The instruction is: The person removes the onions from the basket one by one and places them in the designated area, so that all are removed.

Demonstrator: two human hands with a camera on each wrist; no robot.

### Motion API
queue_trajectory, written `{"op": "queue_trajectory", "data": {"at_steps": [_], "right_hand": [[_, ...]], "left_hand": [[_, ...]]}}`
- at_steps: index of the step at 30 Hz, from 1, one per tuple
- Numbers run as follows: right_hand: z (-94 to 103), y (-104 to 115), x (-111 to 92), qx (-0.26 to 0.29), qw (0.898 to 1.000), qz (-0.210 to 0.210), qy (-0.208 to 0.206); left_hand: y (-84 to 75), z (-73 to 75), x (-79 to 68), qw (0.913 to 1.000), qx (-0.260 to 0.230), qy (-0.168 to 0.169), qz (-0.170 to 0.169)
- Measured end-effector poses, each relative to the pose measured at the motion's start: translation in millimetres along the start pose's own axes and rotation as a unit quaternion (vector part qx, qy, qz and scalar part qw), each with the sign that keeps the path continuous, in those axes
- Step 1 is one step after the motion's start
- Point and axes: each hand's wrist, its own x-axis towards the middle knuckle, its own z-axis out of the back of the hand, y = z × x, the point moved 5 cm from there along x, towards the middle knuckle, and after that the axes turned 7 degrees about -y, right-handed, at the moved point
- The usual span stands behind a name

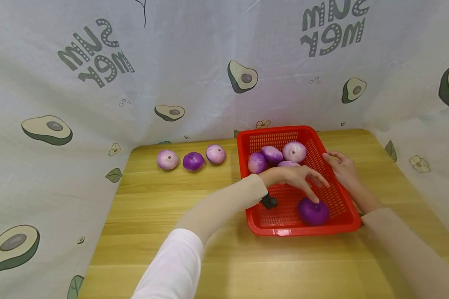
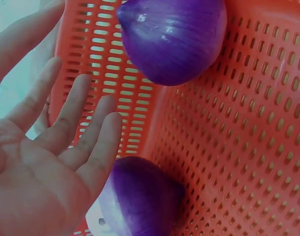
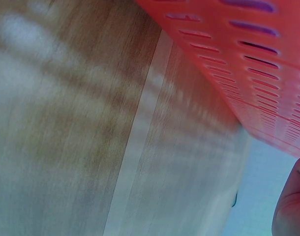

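A red perforated plastic basket (image 1: 303,231) stands on the table with several purple onions inside. Over its middle reaches my left hand (image 1: 297,176), fingers extended and spread, holding nothing. Its thumb overlaps a deep purple onion (image 1: 313,212) at the basket's near end in the head view. Seen from the left wrist, the palm and loosely straight fingers are apart from a purple onion (image 2: 177,42) and a second, two-toned onion (image 2: 145,196). My right hand (image 1: 344,172) grips the basket's right rim, thumb on top; the right wrist view catches only a bit of it.
Left of the basket, a pale onion (image 1: 167,160), a dark purple onion (image 1: 193,161) and another pale onion (image 1: 215,154) lie in a row on the wooden table (image 1: 164,232). Behind hangs a white curtain (image 1: 194,54) printed with avocados. Inside the basket, pale onions (image 1: 294,152) gather at the far end.
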Motion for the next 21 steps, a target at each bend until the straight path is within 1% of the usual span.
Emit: {"op": "queue_trajectory", "data": {"at_steps": [4, 7, 9, 14, 17, 21], "right_hand": [[0.1, -0.1, -0.2, 0.011, 1.000, -0.004, 0.002], [-0.5, 0.7, -1.4, 0.041, 0.999, -0.013, 0.006], [-1.1, 2.9, -3.2, 0.056, 0.998, -0.016, 0.008], [-2.8, 10.8, -8.6, 0.076, 0.997, -0.023, 0.016], [-3.0, 11.1, -8.9, 0.084, 0.996, -0.025, 0.018], [-1.6, 3.8, -4.9, 0.093, 0.995, -0.021, 0.015]], "left_hand": [[1.9, -8.0, 6.5, 0.9998, 0.017, 0.014, -0.001], [2.9, -12.9, 9.3, 0.9993, 0.026, 0.024, -0.005], [3.5, -15.7, 10.5, 0.9988, 0.037, 0.031, -0.011], [5.4, -21.3, 14.4, 0.9971, 0.063, 0.042, -0.008], [6.3, -23.8, 16.7, 0.9968, 0.066, 0.046, -0.005], [7.1, -25.8, 18.4, 0.9968, 0.063, 0.049, -0.008]]}}
